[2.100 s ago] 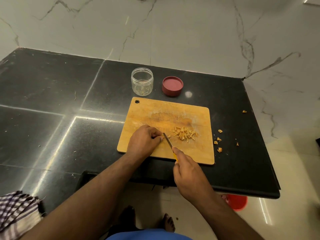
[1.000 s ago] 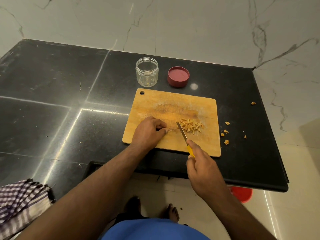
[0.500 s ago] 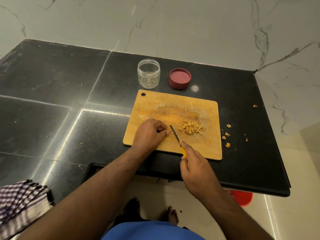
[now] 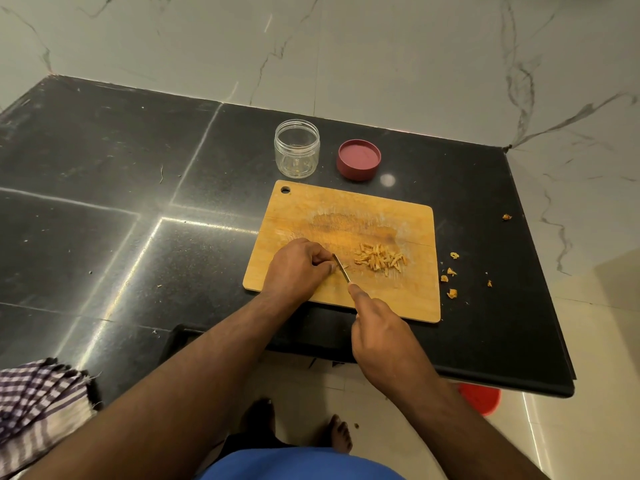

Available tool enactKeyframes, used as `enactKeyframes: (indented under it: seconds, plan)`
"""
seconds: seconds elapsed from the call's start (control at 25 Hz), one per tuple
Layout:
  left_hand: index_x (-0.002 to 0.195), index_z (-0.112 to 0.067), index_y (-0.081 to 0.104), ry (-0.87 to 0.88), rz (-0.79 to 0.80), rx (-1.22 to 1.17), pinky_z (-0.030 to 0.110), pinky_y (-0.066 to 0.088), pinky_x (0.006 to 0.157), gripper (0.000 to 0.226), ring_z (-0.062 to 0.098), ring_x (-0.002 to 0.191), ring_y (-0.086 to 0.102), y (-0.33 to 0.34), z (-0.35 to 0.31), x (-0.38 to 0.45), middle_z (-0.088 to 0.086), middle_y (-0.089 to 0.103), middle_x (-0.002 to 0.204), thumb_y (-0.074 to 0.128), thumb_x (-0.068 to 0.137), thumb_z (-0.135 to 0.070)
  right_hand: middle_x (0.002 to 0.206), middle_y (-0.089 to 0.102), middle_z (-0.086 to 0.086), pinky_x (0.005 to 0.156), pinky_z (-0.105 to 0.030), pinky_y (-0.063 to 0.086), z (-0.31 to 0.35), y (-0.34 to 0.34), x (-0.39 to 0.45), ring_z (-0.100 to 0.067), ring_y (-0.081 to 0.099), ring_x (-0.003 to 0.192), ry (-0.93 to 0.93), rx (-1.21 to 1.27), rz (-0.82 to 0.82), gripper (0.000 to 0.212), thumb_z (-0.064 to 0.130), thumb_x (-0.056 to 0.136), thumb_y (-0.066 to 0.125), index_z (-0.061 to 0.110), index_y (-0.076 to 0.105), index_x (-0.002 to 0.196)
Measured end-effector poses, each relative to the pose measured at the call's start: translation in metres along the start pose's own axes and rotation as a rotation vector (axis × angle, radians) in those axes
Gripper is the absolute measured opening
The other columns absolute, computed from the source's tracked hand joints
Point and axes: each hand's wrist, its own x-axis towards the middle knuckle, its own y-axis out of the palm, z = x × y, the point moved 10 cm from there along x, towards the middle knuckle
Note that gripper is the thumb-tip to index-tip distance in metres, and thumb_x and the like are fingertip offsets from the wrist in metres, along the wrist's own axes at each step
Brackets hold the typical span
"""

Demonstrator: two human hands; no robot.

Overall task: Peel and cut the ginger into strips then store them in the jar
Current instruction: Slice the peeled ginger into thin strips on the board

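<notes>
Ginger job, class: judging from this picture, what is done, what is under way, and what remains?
Done: a pile of cut strips lies on the cutting board; peel scraps sit on the counter. Under way: the right hand holds the knife beside the left hand. Left: the jar looks empty, its lid off.

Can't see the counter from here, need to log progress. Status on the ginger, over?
Right hand grips knife, left hand pins ginger piece, hidden. Strips piled on cutting board. Jar open, empty. Nothing blocking.
</notes>
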Motion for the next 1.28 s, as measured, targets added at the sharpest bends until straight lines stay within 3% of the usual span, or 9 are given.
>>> enactKeyframes:
  seconds: [0.28,0.48,0.72,0.96,1.12,1.28]
  plan:
    - [0.104,-0.021,0.078,-0.002,-0.003,0.02,0.025,0.042,0.073,0.018,0.008,0.087,0.056,0.0,0.0,0.0,-0.005,0.064,0.098,0.073,0.089,-0.03,0.116,0.055,-0.001,0.078,-0.032,0.048,0.002,0.008,0.004,-0.016,0.054,0.092,-0.011,-0.003,0.035,0.057,0.017,0.102,0.036,0.026,0.019,0.156]
    - [0.103,-0.02,0.078,-0.005,-0.016,0.038,0.027,0.048,0.075,0.018,0.01,0.088,0.058,-0.001,-0.005,-0.003,-0.005,0.066,0.097,0.073,0.089,-0.03,0.116,0.056,-0.001,0.082,-0.037,0.05,-0.004,0.005,0.0,-0.017,0.054,0.095,0.021,0.053,0.034,0.055,0.02,0.103,0.036,0.028,0.021,0.155]
    - [0.105,-0.019,0.077,0.001,-0.005,0.039,0.027,0.046,0.076,0.02,0.011,0.089,0.058,-0.001,-0.006,-0.002,-0.002,0.067,0.1,0.073,0.089,-0.029,0.119,0.055,-0.003,0.079,-0.031,0.047,-0.001,0.007,0.009,-0.018,0.053,0.095,0.001,0.023,0.035,0.056,0.016,0.103,0.035,0.024,0.018,0.156]
    - [0.101,-0.018,0.077,-0.001,-0.015,0.036,0.025,0.042,0.072,0.019,0.01,0.086,0.057,-0.003,-0.006,-0.003,-0.006,0.063,0.093,0.073,0.089,-0.032,0.115,0.054,0.003,0.076,-0.032,0.051,-0.012,0.004,-0.023,-0.013,0.055,0.089,0.014,0.052,0.006,0.055,0.021,0.103,0.037,0.03,0.021,0.155]
    - [0.105,-0.021,0.074,0.006,0.01,0.044,0.025,0.041,0.073,0.02,0.009,0.089,0.056,0.0,-0.003,-0.004,-0.007,0.062,0.096,0.072,0.09,-0.034,0.103,0.05,0.011,0.065,-0.029,0.05,-0.019,-0.019,-0.031,-0.013,0.054,0.075,-0.006,0.091,-0.113,0.054,0.02,0.104,0.038,0.032,0.022,0.155]
    - [0.106,-0.023,0.073,0.012,0.024,0.041,0.025,0.042,0.072,0.02,0.009,0.089,0.056,0.001,-0.002,-0.002,-0.009,0.061,0.096,0.072,0.09,-0.035,0.12,0.053,0.009,0.079,-0.026,0.052,-0.028,-0.023,-0.028,-0.006,0.055,0.094,0.042,0.166,-0.112,0.054,0.023,0.104,0.039,0.036,0.024,0.154]
